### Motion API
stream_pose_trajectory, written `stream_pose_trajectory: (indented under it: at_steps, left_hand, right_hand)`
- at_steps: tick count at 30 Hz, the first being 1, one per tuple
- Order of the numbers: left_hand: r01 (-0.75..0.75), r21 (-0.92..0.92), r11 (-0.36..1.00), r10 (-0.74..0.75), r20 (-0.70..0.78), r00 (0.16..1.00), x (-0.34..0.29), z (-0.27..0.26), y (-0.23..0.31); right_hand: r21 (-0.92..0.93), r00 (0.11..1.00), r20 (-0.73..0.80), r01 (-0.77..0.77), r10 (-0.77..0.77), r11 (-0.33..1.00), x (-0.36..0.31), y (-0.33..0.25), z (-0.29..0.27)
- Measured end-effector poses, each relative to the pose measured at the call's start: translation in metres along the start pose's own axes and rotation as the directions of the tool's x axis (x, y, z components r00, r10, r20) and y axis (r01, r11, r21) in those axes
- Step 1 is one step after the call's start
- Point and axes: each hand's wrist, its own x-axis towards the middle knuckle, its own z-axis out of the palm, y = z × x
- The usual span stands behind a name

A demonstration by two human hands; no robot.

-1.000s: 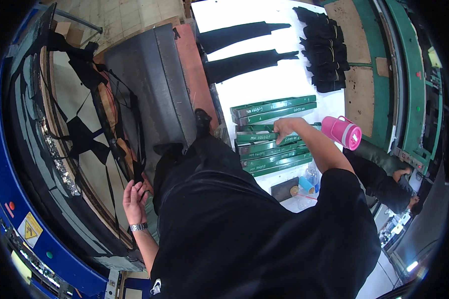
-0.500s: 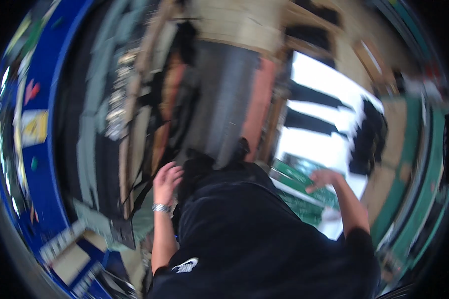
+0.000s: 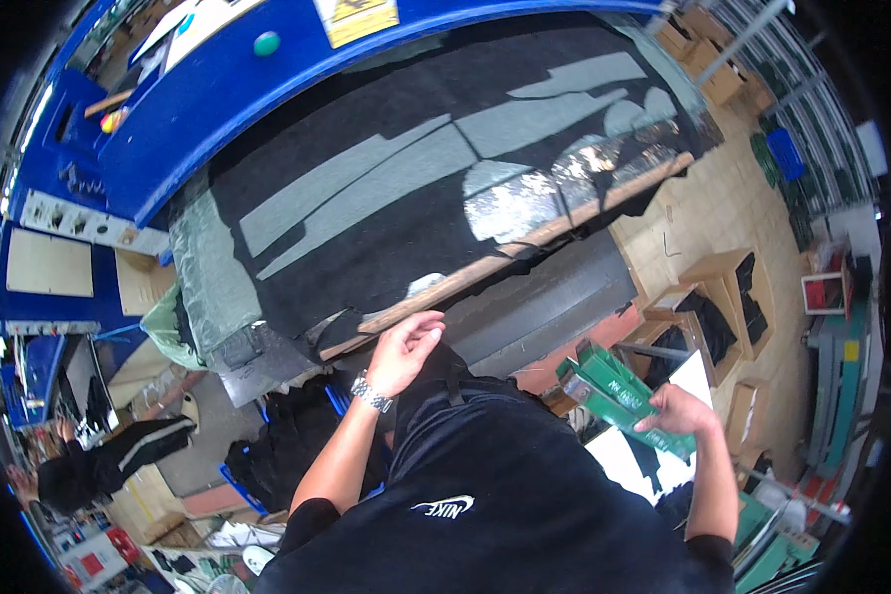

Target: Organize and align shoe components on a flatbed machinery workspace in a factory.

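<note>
My right hand [image 3: 678,411] is closed on a long green box [image 3: 614,386] with pale print, its thumb across the near end. Below the box lies a white surface [image 3: 643,465] with dark shapes on it. My left hand [image 3: 406,354], with a metal watch [image 3: 371,393] on the wrist, holds nothing; its fingers are stretched out, thumb apart. It is near the wooden rail [image 3: 525,255] along the front edge of a wide work table. Black sheet material [image 3: 366,267] with cut-out openings covers that table, grey-green showing through, and shiny silvery patches lie near the rail.
A blue machine beam [image 3: 218,109] spans the table's far side. At the right stand open cardboard boxes [image 3: 742,287] with black material. Blue-edged bins [image 3: 287,436] of black pieces lie at my left. Another person [image 3: 109,455] is at the far left.
My view has swung left, so the blue beam and table now stretch across in front of me. The green box has come along with my right hand, away from the large white surface.
</note>
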Motion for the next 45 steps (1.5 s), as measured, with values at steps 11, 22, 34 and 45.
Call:
stream_pose_trajectory:
  at_steps: [11,22,34,45]
  left_hand:
    - [0.119,0.708,0.696,0.208,-0.358,0.91,-0.031,-0.071,-0.02]
    - [0.305,0.595,0.743,0.137,-0.582,0.802,-0.025,-0.052,-0.022]
    - [0.352,-0.054,0.934,-0.278,-0.727,0.628,-0.013,-0.096,0.001]
    - [0.44,0.198,0.876,-0.017,-0.898,0.439,0.033,-0.252,-0.018]
  right_hand:
    - [-0.567,0.909,0.198,0.411,-0.366,0.714,0.093,-0.27,-0.186]
    - [-0.536,0.679,0.638,0.731,-0.364,0.423,0.218,-0.362,-0.194]
    - [-0.256,0.502,0.627,0.855,-0.595,0.452,0.264,-0.34,-0.199]
    - [-0.263,0.427,0.34,0.899,-0.838,0.351,0.243,-0.305,-0.198]
